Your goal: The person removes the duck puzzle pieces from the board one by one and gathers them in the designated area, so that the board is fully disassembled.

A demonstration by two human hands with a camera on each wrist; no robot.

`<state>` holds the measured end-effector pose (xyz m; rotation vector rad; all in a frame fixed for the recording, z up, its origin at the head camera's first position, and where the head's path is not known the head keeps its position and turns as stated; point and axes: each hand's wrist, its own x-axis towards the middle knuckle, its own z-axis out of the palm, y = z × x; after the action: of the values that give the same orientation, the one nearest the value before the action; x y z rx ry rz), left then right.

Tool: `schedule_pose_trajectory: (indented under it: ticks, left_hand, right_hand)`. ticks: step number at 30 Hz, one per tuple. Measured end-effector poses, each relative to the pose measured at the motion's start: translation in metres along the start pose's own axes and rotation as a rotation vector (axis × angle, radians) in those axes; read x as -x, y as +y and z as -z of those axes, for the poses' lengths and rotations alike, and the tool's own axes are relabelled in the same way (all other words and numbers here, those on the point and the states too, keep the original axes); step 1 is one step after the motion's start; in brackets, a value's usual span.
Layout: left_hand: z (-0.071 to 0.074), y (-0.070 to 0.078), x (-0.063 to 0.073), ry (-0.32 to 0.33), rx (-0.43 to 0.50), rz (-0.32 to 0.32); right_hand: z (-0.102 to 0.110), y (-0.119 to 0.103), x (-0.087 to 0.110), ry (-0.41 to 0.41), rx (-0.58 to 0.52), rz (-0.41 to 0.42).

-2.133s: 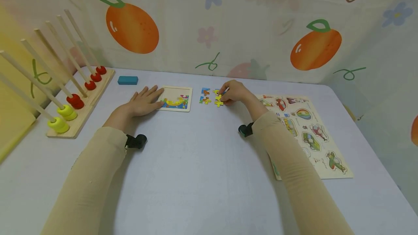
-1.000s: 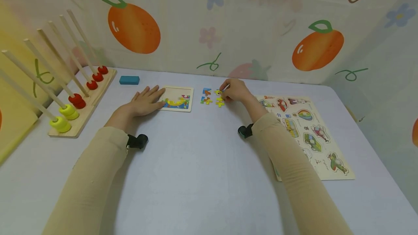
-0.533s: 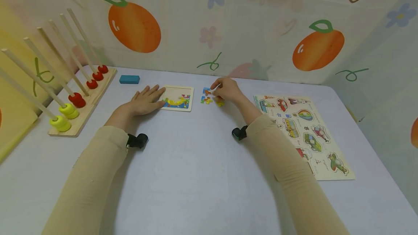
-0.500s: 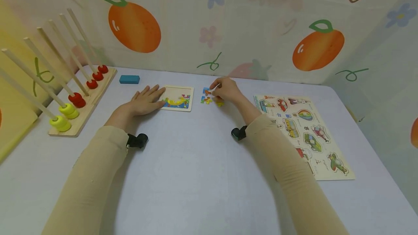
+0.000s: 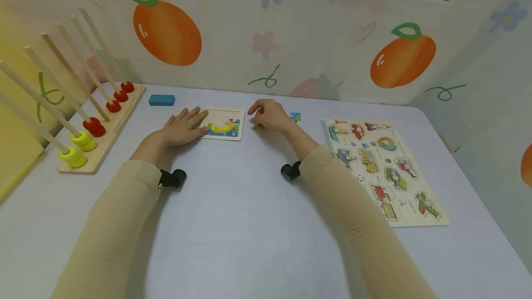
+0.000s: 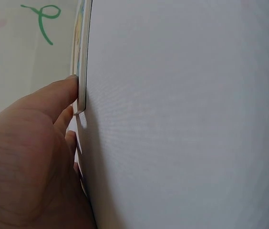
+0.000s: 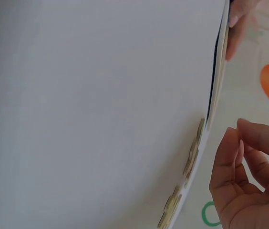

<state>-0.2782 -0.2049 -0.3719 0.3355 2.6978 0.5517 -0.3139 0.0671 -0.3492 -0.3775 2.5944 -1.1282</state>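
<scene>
My left hand (image 5: 183,127) lies flat with fingers spread, its fingertips on the left edge of a small framed jigsaw puzzle (image 5: 224,139). The puzzle shows a yellow and blue picture along its lower part and bare wood above. In the left wrist view, the thumb (image 6: 60,95) touches the frame's edge. My right hand (image 5: 270,113) is just right of the frame, thumb and forefinger pinched together on a small puzzle piece, mostly hidden by the fingers. Loose puzzle pieces (image 7: 194,148) lie below this hand, and a blue and green piece (image 5: 295,116) shows behind it.
A wooden bead abacus (image 5: 120,121) with tall pegs and red and yellow beads stands on the left. Near it lies a teal block (image 5: 162,100). A large vehicle picture board (image 5: 405,206) lies at the right, partly under the right forearm. A printed curtain (image 5: 232,36) hangs behind the table.
My right hand has moved left from the right-hand loose pieces toward the framed puzzle, uncovering a blue and green piece and more of the picture board. My left hand stays put.
</scene>
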Motion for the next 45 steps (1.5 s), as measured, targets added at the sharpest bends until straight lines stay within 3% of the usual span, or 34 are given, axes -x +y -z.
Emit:
schedule_pose_trajectory:
  ticks: [25,45]
  left_hand:
    - [0.002,-0.001,0.000,0.008,-0.006,0.006]
    - [-0.002,0.000,0.000,0.021,-0.020,0.007]
  right_hand:
    - [-0.026,-0.028,-0.003,-0.088,0.051,0.074]
    - [-0.031,-0.028,-0.006,-0.125,0.095,0.039]
